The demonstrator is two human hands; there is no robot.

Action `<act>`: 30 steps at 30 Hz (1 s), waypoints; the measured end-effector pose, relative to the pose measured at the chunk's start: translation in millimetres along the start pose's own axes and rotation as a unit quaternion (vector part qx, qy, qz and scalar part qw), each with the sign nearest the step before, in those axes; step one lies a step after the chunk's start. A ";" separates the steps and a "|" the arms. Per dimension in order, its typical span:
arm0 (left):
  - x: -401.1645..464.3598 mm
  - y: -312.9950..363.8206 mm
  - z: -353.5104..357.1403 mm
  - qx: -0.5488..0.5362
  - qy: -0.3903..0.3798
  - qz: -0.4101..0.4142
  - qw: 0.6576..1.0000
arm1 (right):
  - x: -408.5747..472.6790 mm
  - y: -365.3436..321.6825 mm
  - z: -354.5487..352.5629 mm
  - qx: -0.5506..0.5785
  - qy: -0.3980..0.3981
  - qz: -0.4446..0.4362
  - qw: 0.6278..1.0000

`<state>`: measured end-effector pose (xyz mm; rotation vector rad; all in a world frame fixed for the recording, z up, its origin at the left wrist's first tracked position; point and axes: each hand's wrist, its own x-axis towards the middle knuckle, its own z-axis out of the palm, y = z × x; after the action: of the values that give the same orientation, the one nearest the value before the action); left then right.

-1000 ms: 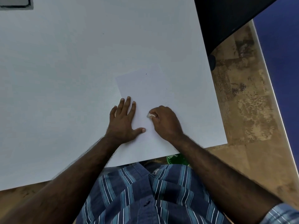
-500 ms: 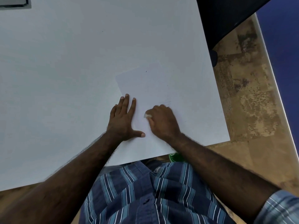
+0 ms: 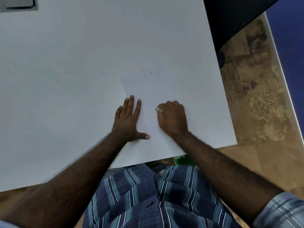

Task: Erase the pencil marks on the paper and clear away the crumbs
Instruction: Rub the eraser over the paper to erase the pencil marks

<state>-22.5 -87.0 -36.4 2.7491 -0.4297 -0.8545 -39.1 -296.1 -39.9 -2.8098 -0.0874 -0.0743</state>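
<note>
A white sheet of paper [image 3: 164, 86] lies on the white table [image 3: 74, 71] near its front right corner. My left hand [image 3: 128, 119] lies flat with straight fingers on the paper's left edge, thumb spread out. My right hand [image 3: 172, 117] is curled round a small white eraser [image 3: 158, 109], whose tip shows at the fingertips and touches the paper. A tiny dark speck [image 3: 151, 72] sits near the paper's far edge. Pencil marks are too faint to make out.
A black chair or object [image 3: 230, 17] stands beyond the table's right edge. A grey device [image 3: 18, 4] sits at the far left corner. Something green [image 3: 182, 160] shows under the table's front edge, above my striped shirt. Brown floor lies to the right.
My right hand with the eraser has shifted slightly left and back across the paper in a rubbing motion. My left hand stays flat in the same spot.
</note>
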 end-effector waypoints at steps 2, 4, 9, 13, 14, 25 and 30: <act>0.3 0.5 -0.3 0.001 -0.006 -0.002 1.000 | 6.7 4.9 -1.2 -0.004 0.015 0.052 0.999; 0.9 1.6 -1.3 0.002 -0.007 -0.003 1.000 | -0.1 -9.8 3.4 0.015 0.006 0.053 0.998; 1.1 5.6 -2.0 0.015 -0.012 -0.008 1.000 | -22.2 -36.9 12.5 0.070 -0.063 -0.065 0.993; 3.2 9.2 -4.8 0.022 -0.032 -0.017 0.999 | 6.4 -3.9 4.0 0.023 -0.005 0.007 1.000; 3.3 9.9 -5.7 0.022 -0.036 -0.018 0.999 | 12.9 4.4 1.5 0.015 0.013 0.041 0.999; 2.9 8.6 -2.3 0.027 -0.020 -0.017 0.999 | -10.2 -28.8 13.2 0.059 -0.035 -0.019 0.997; 3.1 8.7 -5.0 0.020 -0.026 -0.014 0.999 | 12.0 -6.0 3.2 0.026 0.043 0.109 0.993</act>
<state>-19.0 -95.5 -31.4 2.7800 -0.4223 -0.9375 -27.5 -288.7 -40.3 -2.7407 0.2352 -0.1397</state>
